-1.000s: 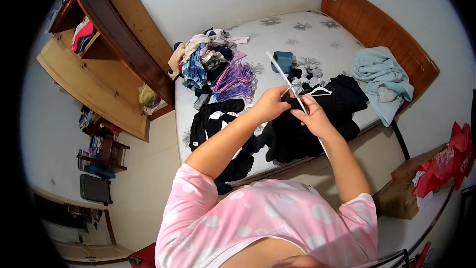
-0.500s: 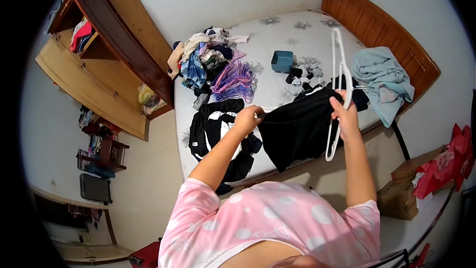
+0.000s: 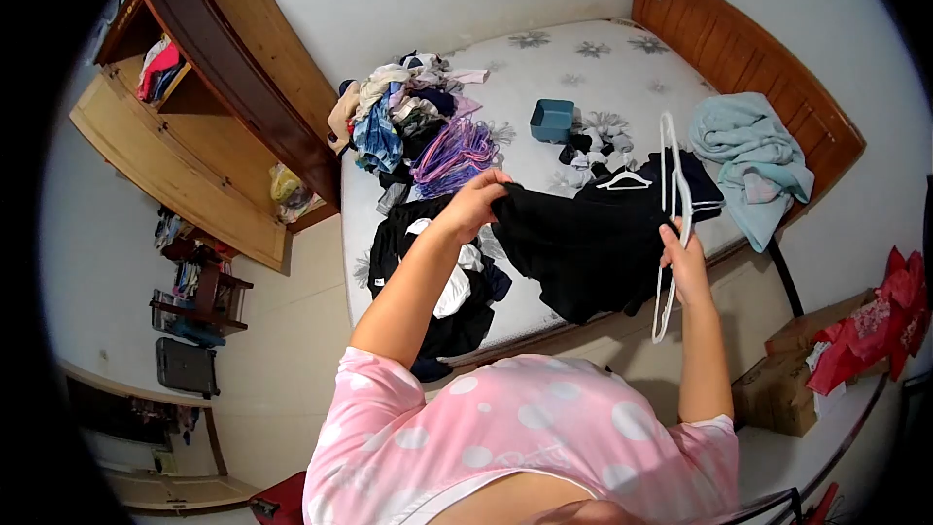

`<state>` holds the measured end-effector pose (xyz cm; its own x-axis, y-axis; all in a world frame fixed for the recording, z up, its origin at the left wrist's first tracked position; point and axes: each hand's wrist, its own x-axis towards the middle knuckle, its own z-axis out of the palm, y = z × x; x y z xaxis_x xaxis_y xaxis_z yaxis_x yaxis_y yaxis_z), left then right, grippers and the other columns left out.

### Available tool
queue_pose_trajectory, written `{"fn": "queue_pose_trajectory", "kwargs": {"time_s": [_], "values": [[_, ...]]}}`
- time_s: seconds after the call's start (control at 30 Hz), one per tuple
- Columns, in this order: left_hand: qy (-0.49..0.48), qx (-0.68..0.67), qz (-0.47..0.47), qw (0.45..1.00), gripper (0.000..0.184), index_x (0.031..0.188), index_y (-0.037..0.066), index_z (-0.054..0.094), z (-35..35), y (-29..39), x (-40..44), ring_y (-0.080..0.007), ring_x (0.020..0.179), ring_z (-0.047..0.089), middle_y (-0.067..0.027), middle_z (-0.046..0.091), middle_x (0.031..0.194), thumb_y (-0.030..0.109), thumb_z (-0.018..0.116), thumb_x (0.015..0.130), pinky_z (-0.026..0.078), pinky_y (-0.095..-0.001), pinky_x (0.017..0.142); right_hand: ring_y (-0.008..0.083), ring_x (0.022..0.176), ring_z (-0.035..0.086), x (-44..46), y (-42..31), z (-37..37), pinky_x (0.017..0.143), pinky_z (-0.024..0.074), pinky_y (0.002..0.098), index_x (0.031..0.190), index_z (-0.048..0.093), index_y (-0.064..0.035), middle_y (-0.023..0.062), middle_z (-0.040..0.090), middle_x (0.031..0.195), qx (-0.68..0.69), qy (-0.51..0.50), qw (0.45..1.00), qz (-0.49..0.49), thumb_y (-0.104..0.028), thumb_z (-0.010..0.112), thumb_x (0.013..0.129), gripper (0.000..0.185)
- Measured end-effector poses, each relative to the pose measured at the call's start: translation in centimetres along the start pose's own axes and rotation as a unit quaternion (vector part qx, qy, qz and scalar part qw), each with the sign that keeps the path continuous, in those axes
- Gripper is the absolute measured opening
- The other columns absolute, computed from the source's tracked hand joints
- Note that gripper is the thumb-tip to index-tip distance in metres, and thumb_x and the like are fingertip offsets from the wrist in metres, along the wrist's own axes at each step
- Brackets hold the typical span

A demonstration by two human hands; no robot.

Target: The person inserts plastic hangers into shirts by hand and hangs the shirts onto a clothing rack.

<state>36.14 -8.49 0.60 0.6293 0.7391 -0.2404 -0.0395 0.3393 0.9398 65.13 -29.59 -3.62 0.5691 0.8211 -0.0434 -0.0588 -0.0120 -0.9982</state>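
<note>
Black garment (image 3: 583, 243) hung stretched between two hands above the near edge of the bed (image 3: 510, 83). One end was pinched in the left hand (image 3: 474, 204), its grip closed; the right hand (image 3: 686, 267) gripped a white hanger (image 3: 684, 196), with the garment's other end apparently caught there too. Just beyond, I saw a second white hanger (image 3: 624, 187) on dark clothes (image 3: 707, 190), purple-and-pink hangers (image 3: 455, 160) beside a mixed clothes heap (image 3: 377, 141), and a blue bin (image 3: 553, 122). Spreading the garment looked like the step in hand; the next move seemed to call for squaring its upper edge to the white hanger.
</note>
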Motion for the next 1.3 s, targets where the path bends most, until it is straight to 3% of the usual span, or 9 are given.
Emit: {"fn": "queue_pose_trajectory", "kwargs": {"time_s": [0.13, 0.17, 0.27, 0.33, 0.57, 0.73, 0.93, 1.03, 1.3], "values": [[0.037, 0.123, -0.009, 0.992, 0.012, 0.092, 0.007, 0.059, -0.7, -1.6, 1.5, -0.0082, 0.070, 0.052, 0.0011, 0.057, 0.080, 0.013, 0.055, 0.083, 0.041, -0.0229, 0.062, 0.0061, 0.053, 0.045, -0.7, 2.8, -1.2, 0.050, 0.0406, 0.0201, 0.128, 0.041, -0.0040, 0.0075, 0.061, 0.102, -0.045, -0.053, 0.994, -0.082, -0.009, 0.052, 0.092, 0.038], [0.040, 0.166, 0.020, 0.985, 0.009, 0.089, 0.008, 0.059, -0.6, -1.7, 1.8, -0.0073, 0.068, 0.050, 0.0025, 0.055, 0.077, 0.013, 0.055, 0.083, 0.038, -0.0220, 0.059, 0.0069, 0.053, 0.046, -1.4, 2.6, -1.7, 0.051, 0.0416, 0.0207, 0.136, 0.033, -0.0048, 0.0109, 0.060, 0.115, -0.022, -0.107, 0.992, -0.071, -0.004, 0.048, 0.090, 0.048], [0.050, 0.258, 0.062, 0.963, 0.008, 0.083, 0.007, 0.060, -0.4, -1.5, 2.2, -0.0062, 0.066, 0.047, 0.0039, 0.053, 0.073, 0.014, 0.055, 0.082, 0.035, -0.0207, 0.057, 0.0070, 0.055, 0.048, -3.1, 1.8, -2.8, 0.052, 0.0426, 0.0208, 0.136, 0.038, -0.0020, 0.0130, 0.060, 0.119, 0.036, -0.226, 0.973, -0.008, -0.001, 0.048, 0.088, 0.048], [0.059, 0.277, 0.036, 0.958, 0.014, 0.082, 0.002, 0.062, 0.3, -0.1, 1.5, -0.0074, 0.071, 0.049, 0.0011, 0.058, 0.075, 0.016, 0.057, 0.081, 0.038, -0.0219, 0.066, 0.0066, 0.055, 0.048, -3.9, 1.5, -2.9, 0.052, 0.0423, 0.0203, 0.131, 0.046, 0.0023, 0.0131, 0.063, 0.111, 0.021, -0.258, 0.966, 0.012, -0.004, 0.051, 0.086, 0.045], [0.103, 0.292, 0.066, 0.949, 0.020, 0.086, -0.002, 0.064, -0.2, -0.1, 1.0, -0.0088, 0.070, 0.052, 0.0006, 0.060, 0.076, 0.016, 0.058, 0.084, 0.041, -0.0243, 0.063, 0.0038, 0.055, 0.046, -5.6, 2.3, -1.5, 0.049, 0.0397, 0.0186, 0.129, 0.053, -0.0024, 0.0051, 0.067, 0.101, -0.013, -0.357, 0.931, 0.079, -0.008, 0.052, 0.088, 0.042], [0.107, 0.257, 0.124, 0.952, 0.013, 0.087, 0.002, 0.063, -1.5, -0.7, 1.1, -0.0071, 0.070, 0.048, 0.0022, 0.057, 0.078, 0.014, 0.060, 0.083, 0.038, -0.0224, 0.061, 0.0028, 0.053, 0.044, -5.6, 3.0, -0.2, 0.047, 0.0381, 0.0183, 0.130, 0.052, -0.0073, 0.0026, 0.066, 0.106, -0.032, -0.293, 0.954, 0.061, -0.007, 0.051, 0.089, 0.042], [0.099, 0.287, 0.072, 0.950, 0.018, 0.094, 0.002, 0.061, -2.2, -0.2, 0.5, -0.0109, 0.073, 0.054, -0.0019, 0.061, 0.081, 0.015, 0.063, 0.082, 0.041, -0.0235, 0.066, 0.0046, 0.052, 0.044, -6.2, 2.4, 0.4, 0.048, 0.0382, 0.0190, 0.130, 0.053, -0.0067, 0.0034, 0.066, 0.105, -0.049, -0.279, 0.957, 0.064, -0.005, 0.051, 0.088, 0.041], [0.194, 0.479, 0.250, 0.818, 0.023, 0.093, 0.000, 0.063, -2.3, -0.6, 0.4, -0.0217, 0.078, 0.063, -0.0110, 0.067, 0.085, 0.018, 0.064, 0.080, 0.047, -0.0298, 0.074, 0.0040, 0.052, 0.045, -6.6, 2.2, 0.3, 0.048, 0.0386, 0.0189, 0.130, 0.053, -0.0068, 0.0026, 0.066, 0.104, -0.054, -0.297, 0.951, 0.064, -0.005, 0.051, 0.089, 0.042], [0.166, 0.469, 0.136, 0.857, 0.028, 0.104, -0.003, 0.064, -0.1, -0.6, -0.6, -0.0173, 0.080, 0.063, -0.0128, 0.068, 0.089, 0.016, 0.063, 0.083, 0.048, -0.0293, 0.076, 0.0037, 0.053, 0.047, -6.6, 2.5, 1.9, 0.048, 0.0406, 0.0194, 0.131, 0.051, -0.0067, 0.0026, 0.065, 0.102, -0.049, -0.354, 0.931, 0.070, -0.005, 0.049, 0.090, 0.042]]}}
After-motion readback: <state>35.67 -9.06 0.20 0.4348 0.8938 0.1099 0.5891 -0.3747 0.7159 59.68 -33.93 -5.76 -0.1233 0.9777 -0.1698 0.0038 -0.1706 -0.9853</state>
